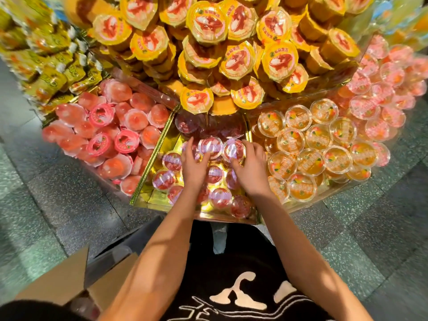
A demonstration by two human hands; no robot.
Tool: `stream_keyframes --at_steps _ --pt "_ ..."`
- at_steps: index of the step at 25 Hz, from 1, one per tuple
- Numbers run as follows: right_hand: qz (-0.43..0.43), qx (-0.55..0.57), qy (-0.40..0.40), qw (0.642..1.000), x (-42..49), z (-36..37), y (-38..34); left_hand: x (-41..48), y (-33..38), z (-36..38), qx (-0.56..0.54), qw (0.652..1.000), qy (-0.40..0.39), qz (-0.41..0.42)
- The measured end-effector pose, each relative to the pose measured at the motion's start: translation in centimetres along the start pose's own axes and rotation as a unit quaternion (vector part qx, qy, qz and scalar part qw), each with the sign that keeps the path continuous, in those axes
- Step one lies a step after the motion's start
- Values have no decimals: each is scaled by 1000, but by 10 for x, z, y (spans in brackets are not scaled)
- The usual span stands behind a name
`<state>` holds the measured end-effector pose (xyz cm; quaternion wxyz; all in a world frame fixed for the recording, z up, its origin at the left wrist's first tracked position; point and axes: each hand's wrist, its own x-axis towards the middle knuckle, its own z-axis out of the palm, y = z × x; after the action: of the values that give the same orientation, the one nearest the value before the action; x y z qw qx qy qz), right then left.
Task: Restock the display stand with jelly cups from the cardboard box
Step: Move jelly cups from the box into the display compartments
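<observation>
Jelly cups: display stand centre bin, 12 o'clock. Left grip and right grip each curl round one, seating it lid-up in rows. Cardboard box: 7 o'clock.

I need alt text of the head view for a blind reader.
The left hand and right hand touch red jelly cups in the gold middle compartment of a display stand. Pink, orange and yellow cups surround it; a cardboard box lower left.

Bright, warm light from above glints off the clear lids of the cups at centre, while wide-angle bending curves the edges and the packets at upper left smear into blur.
</observation>
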<state>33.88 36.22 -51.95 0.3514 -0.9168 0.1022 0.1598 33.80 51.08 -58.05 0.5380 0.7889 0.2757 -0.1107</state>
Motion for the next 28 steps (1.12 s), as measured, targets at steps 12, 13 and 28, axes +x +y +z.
stream_keyframes --at_steps 12,13,28 --pt "-283 -154 -232 918 -87 63 -36 -196 -80 -80 147 931 322 -88" --pt "-316 -168 -255 898 -104 74 -39 -216 -93 -86 143 920 343 -123" --pt "-496 -330 -491 636 -365 240 -29 -457 -296 -97 -121 759 509 -387"
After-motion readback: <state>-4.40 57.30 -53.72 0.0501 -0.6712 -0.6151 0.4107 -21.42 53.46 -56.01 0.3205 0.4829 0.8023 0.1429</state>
